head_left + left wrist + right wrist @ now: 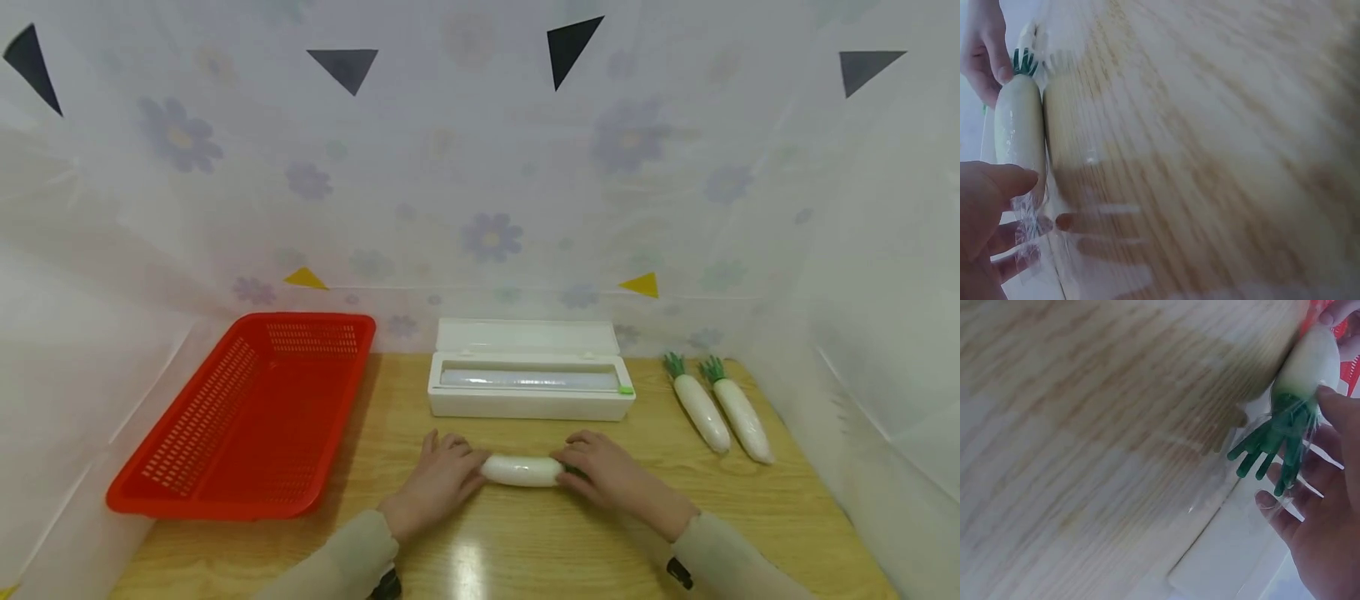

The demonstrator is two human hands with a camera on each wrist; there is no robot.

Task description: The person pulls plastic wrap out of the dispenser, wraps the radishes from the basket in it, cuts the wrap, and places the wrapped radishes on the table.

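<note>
A white radish [522, 471] with green leaf stalks [1279, 440] lies crosswise on the table, with clear cling film [1030, 234] around it and loose film at both ends. My left hand [442, 477] holds the tapered end, thumb on top and fingers against the crinkled film. At the leafy end my right hand [603, 471] grips the radish where the stalks begin; its thumb touches the white body and its fingers lie behind the film. From the head view, the right hand mostly hides the stalks.
Behind the hands stands an open white box [532, 407] with a roll of film [528, 380] inside. A red plastic basket [210, 507] is at the left. Two more radishes [702, 412] lie at the right. A patterned curtain [487, 167] encloses the table [525, 550].
</note>
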